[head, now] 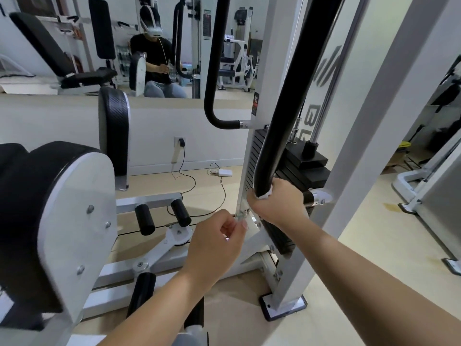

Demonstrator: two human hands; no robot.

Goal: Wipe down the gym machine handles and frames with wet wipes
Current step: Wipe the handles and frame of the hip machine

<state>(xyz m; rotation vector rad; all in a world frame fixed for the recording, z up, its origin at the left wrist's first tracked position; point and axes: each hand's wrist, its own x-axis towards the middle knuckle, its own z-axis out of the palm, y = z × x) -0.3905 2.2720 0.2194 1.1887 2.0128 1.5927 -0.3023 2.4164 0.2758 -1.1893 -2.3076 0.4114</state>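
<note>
Head view, right hand: my right hand (277, 201) is wrapped round the lower end of the black padded handle (279, 136), fingers curled, with a white wet wipe (265, 194) bunched between palm and padding; only a corner of the wipe shows
Head view, left hand: my left hand (214, 240) hangs just beside and below the right one, fingers loosely curled; something small may be pinched at the fingertips, but I cannot tell
Where the handle sits: in front of the weight stack (299, 168), beside the white upright frame (354, 158)
Axis and heading: the handle's long axis runs steeply, from its low end in my grip up and to the right toward the top edge; it leans, not plumb, and bends at the bottom toward a chrome end fitting (320, 197)
Doing the step well: I judge I should keep the wipe fully round the padding, slide along the long axis in one steady stroke, then twist to reach the back side
Risk: the bunched wipe may slip out or cover only one face
Still to do: the second black handle (214, 71) and the frame look unwiped as far as I can judge
</note>
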